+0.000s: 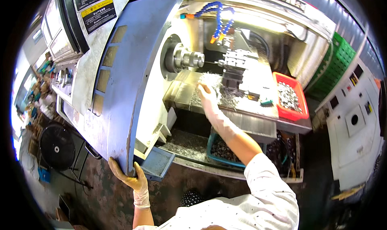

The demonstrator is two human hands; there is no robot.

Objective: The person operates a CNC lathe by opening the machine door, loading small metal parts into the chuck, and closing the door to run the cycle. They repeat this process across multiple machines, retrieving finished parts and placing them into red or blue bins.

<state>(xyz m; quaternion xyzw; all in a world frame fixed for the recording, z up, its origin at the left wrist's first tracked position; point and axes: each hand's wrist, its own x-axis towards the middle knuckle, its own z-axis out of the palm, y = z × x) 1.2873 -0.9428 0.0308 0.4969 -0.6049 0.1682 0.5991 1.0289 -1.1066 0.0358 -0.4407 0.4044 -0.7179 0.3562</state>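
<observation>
My gloved left hand (131,177) grips the lower edge of the lathe's blue sliding door (123,109), fingers around it. My gloved right hand (207,95) is inside the lathe, below the chuck and spindle (183,57), over the metal bed (181,93) with silvery chips (219,93); its fingers are curled, and anything in them is too small to make out. To the right of the chuck is a tool block (234,69). Blue segmented coolant hoses (217,22) with orange nozzles hang above it.
A red bin (301,99) of small metal parts stands at the right of the bed. A blue tray (213,155) of chips lies underneath. A black fan (56,139) stands at left, with a white machine cabinet (346,149) and green crates (332,65) at right.
</observation>
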